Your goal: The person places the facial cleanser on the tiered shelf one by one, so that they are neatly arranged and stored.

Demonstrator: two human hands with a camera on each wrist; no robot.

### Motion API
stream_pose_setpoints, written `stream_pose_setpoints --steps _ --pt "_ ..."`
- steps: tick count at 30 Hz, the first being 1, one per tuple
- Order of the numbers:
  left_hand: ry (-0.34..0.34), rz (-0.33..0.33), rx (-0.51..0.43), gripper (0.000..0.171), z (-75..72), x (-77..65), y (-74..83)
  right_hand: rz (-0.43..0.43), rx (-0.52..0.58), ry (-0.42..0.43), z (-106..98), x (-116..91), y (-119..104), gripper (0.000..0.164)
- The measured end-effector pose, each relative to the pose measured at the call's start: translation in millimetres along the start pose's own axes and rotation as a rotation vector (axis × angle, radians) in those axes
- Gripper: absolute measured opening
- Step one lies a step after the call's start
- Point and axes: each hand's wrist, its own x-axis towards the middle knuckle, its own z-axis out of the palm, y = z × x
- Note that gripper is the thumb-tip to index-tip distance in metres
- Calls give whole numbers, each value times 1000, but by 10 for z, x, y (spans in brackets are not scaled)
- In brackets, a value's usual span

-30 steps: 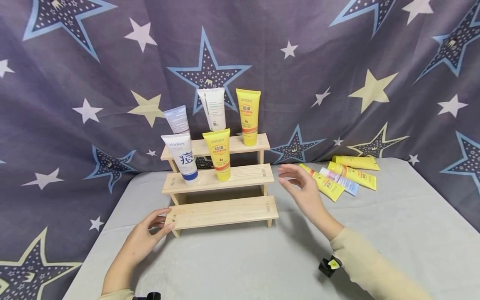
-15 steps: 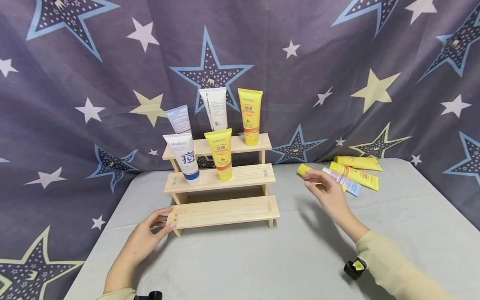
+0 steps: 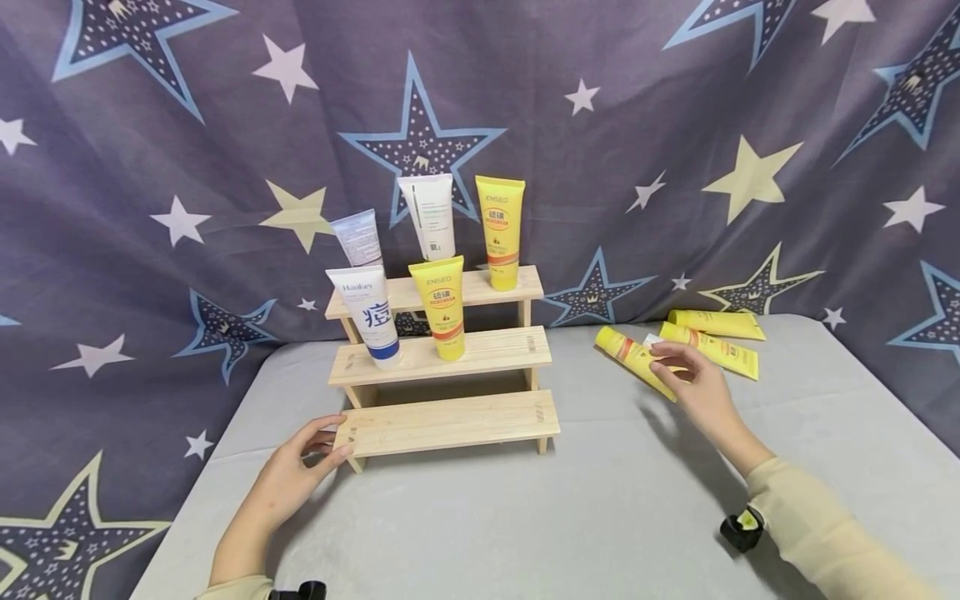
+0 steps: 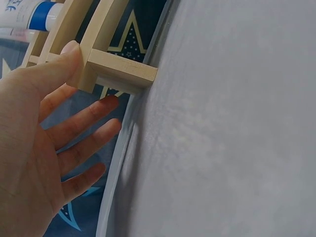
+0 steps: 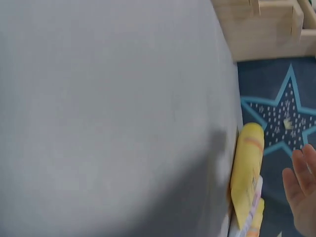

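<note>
My left hand (image 3: pixel 288 475) holds the left end of the lowest step of a three-step wooden display stand (image 3: pixel 450 423). In the left wrist view, the thumb (image 4: pixel 69 52) lies against the wood while the other fingers spread out. My right hand (image 3: pixel 697 387) hovers over squeeze tubes lying at the back right, with nothing in its fingers. Below it lies a yellow tube (image 3: pixel 630 354), partly covered by the hand. Only a pale end shows of another tube (image 3: pixel 651 340). Two more yellow tubes (image 3: pixel 712 350) (image 3: pixel 716 323) lie just behind.
On the middle step stand a white-and-blue tube (image 3: pixel 363 312) and a yellow tube (image 3: pixel 438 308). The top step bears a pale blue tube (image 3: pixel 357 237), a white tube (image 3: pixel 430 217) and a yellow tube (image 3: pixel 501 233). A star-patterned curtain (image 3: pixel 525 100) hangs behind the grey-covered table (image 3: pixel 480 525).
My right hand has moved from beside the stand rightward to above the lying tubes. The left hand stays on the lowest step, and the standing tubes have kept their places.
</note>
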Motion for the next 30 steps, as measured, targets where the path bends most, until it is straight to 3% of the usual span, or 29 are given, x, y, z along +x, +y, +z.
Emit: stream_pose_setpoints --steps 17,25,30 --pt "2 -28 0 54 8 -5 0 33 -240 -43 -227 130 312 28" --pt "1 -25 13 55 0 -10 23 140 -335 -178 -255 155 436 34" --pt "-5 -23 12 55 -5 -10 28 165 -365 -240 -225 187 447 43"
